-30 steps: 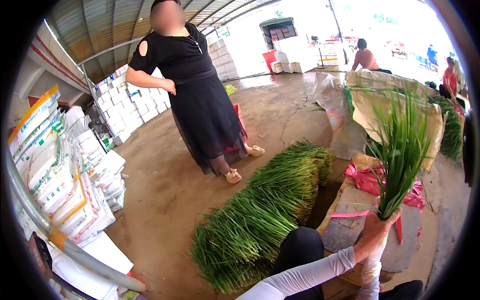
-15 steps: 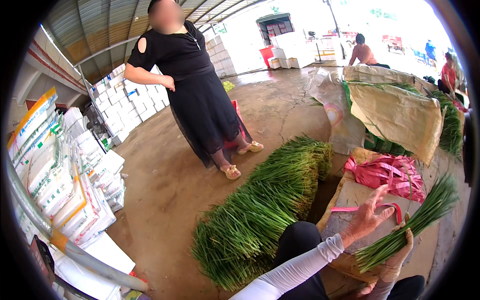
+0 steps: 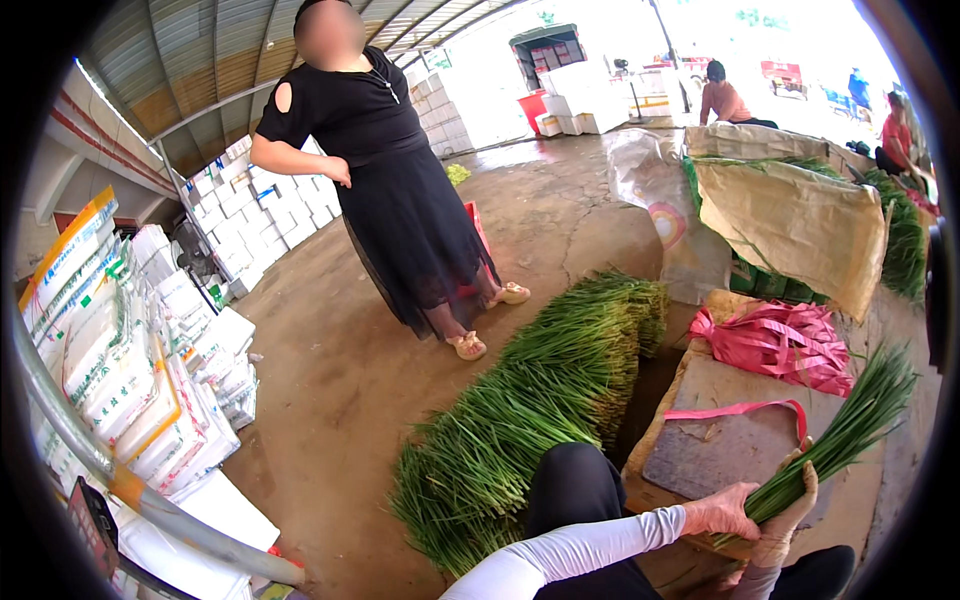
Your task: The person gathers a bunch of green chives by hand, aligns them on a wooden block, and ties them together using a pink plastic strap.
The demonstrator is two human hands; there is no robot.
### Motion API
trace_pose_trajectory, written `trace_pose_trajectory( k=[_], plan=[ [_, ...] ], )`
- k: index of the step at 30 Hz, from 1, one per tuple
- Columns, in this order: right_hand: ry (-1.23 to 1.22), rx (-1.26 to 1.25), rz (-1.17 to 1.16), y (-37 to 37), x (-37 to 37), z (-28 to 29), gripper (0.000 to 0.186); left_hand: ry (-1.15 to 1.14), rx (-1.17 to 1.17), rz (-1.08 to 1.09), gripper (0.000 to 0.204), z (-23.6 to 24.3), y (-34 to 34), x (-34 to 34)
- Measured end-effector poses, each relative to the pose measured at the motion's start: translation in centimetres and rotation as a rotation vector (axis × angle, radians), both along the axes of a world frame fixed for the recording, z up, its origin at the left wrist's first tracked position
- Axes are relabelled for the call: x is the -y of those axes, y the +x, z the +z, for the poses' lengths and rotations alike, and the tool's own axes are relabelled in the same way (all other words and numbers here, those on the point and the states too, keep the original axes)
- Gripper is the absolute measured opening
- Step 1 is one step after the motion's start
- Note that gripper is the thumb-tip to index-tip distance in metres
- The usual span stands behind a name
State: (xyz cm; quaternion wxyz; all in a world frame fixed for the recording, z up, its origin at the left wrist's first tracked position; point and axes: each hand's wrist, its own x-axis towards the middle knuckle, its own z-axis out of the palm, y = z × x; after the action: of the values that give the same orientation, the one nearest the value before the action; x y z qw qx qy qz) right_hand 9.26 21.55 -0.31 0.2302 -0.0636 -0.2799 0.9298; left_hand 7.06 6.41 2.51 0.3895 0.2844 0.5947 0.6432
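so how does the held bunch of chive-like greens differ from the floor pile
The held bunch is slim; the floor pile is a long, thick row. The held bunch is in the right hand, the left hand at its lower end; the floor pile lies on the floor. The held bunch's tips point to the picture's upper right; the floor pile's mostly leftward. Both have long, thin green leaves.

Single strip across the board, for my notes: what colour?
The strip is pink, clearest in head view.
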Motion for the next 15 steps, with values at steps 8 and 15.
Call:
trace_pose_trajectory(
  k=[8, 15],
  plan=[
    [-0.008, 0.029, 0.010, 0.1, 1.0, -0.2, 0.040, 0.199, 0.104, 0.015, 0.075, -1.2, 0.7, 0.5],
    [-0.107, 0.049, 0.046, 0.2, 2.2, -0.4, 0.036, 0.154, 0.190, 0.050, 0.069, -2.3, 1.4, 1.4]
  ],
)
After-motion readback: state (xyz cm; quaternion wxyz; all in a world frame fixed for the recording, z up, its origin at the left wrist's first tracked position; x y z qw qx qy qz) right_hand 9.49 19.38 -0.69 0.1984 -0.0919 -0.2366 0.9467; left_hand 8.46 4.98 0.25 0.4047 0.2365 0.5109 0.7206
